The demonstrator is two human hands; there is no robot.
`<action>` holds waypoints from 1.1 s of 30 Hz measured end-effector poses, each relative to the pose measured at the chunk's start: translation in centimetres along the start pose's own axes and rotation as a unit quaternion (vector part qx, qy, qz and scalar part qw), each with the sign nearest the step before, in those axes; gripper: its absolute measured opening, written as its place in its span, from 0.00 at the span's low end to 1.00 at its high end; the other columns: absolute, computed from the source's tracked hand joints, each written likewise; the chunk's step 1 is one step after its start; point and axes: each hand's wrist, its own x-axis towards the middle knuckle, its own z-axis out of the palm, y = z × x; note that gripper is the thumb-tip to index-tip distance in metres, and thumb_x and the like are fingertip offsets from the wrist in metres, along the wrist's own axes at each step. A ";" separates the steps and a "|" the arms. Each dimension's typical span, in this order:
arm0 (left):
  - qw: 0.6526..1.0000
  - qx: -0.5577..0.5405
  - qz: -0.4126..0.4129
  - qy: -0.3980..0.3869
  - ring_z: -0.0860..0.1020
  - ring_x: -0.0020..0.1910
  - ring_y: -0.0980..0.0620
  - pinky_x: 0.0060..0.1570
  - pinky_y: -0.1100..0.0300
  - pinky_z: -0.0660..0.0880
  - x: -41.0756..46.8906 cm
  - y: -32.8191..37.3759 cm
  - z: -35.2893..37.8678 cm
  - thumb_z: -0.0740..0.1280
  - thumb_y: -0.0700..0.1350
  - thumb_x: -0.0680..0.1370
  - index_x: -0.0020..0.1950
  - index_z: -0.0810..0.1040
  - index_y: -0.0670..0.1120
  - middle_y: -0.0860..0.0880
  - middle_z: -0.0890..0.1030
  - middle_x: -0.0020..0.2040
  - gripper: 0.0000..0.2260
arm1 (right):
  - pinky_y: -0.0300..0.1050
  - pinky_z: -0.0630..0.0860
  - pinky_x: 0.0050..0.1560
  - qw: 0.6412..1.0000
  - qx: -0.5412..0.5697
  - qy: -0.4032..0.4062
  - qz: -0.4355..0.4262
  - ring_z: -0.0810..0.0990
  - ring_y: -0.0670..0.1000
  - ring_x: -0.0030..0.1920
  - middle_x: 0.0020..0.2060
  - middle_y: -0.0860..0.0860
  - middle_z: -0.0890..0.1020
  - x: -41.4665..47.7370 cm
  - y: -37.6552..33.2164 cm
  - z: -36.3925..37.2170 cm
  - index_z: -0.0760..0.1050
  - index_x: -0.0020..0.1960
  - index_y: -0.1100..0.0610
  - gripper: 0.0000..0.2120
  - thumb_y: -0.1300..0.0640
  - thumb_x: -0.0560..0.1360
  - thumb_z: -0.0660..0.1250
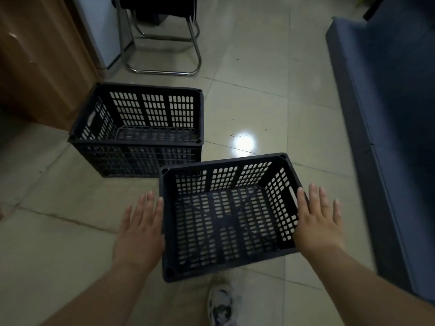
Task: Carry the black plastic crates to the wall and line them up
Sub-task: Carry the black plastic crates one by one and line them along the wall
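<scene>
Indoor room, office or lounge type, dimly lit. Glossy pale tiled floor (259,102) with a lamp reflection. Chrome cantilever chair (162,43) at top, blue upholstered sofa (388,114) along the right, wooden cabinet (35,55) at left beside a pale appliance-like panel (103,31).

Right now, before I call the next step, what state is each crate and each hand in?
Near crate: upright, empty, flanked by both hands, skewed relative to the far one.
Far crate: upright, empty, on the floor beside the wooden cabinet, untouched.
Left hand: open, fingers spread, at the near crate's left wall.
Right hand: open, flat against the near crate's right rim.
</scene>
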 end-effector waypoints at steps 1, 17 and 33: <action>1.000 0.003 -0.004 -0.011 0.57 0.74 0.46 0.70 0.52 0.28 1.2 0.6 0.5 0.70 0.52 0.69 0.73 0.54 0.43 0.43 0.58 0.75 0.39 | 0.48 0.12 0.51 1.000 0.000 -0.011 -0.001 0.27 0.53 0.73 0.74 0.53 0.30 1.4 0.4 0.6 0.26 0.72 0.54 0.36 0.59 0.75 0.48; 0.993 0.064 -0.035 -0.098 0.27 0.69 0.51 0.51 0.53 0.14 13.3 4.4 14.8 0.49 0.45 0.79 0.70 0.28 0.49 0.45 0.26 0.70 0.31 | 0.50 0.15 0.55 0.996 -0.031 -0.070 -0.048 0.16 0.51 0.63 0.65 0.53 0.21 20.7 4.2 16.8 0.21 0.69 0.54 0.33 0.63 0.74 0.42; 0.997 0.016 -0.013 0.069 0.40 0.76 0.51 0.74 0.53 0.37 8.1 -1.1 10.5 0.66 0.31 0.66 0.66 0.69 0.33 0.33 0.70 0.68 0.28 | 0.47 0.29 0.72 0.987 -0.052 0.054 -0.146 0.28 0.50 0.73 0.76 0.53 0.41 19.4 4.2 14.0 0.56 0.73 0.59 0.35 0.63 0.67 0.61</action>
